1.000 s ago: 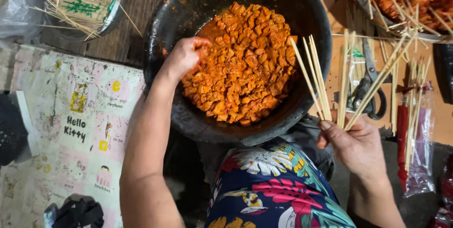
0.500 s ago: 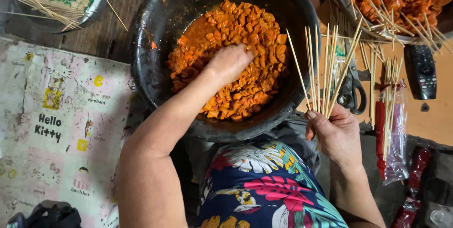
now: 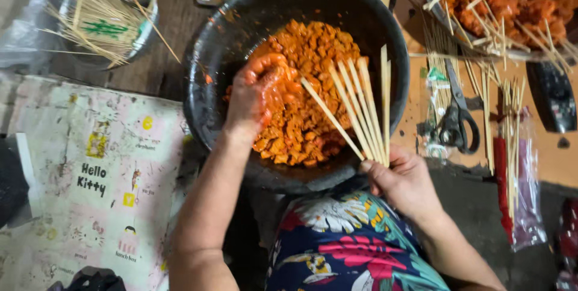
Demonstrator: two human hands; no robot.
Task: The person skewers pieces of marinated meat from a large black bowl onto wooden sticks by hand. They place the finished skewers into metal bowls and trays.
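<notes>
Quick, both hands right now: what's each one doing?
Left hand: closed on orange meat pieces in the black bowl.
Right hand: closed, holding bamboo skewers.

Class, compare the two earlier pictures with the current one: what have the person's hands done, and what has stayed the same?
The left hand went from the bowl's left edge into the orange meat pieces and now grips some, sauce-coated. The right hand brought its fan of bamboo skewers from beside the black bowl to over the meat. The bowl, the scissors and the grip on the skewers are unchanged.
</notes>
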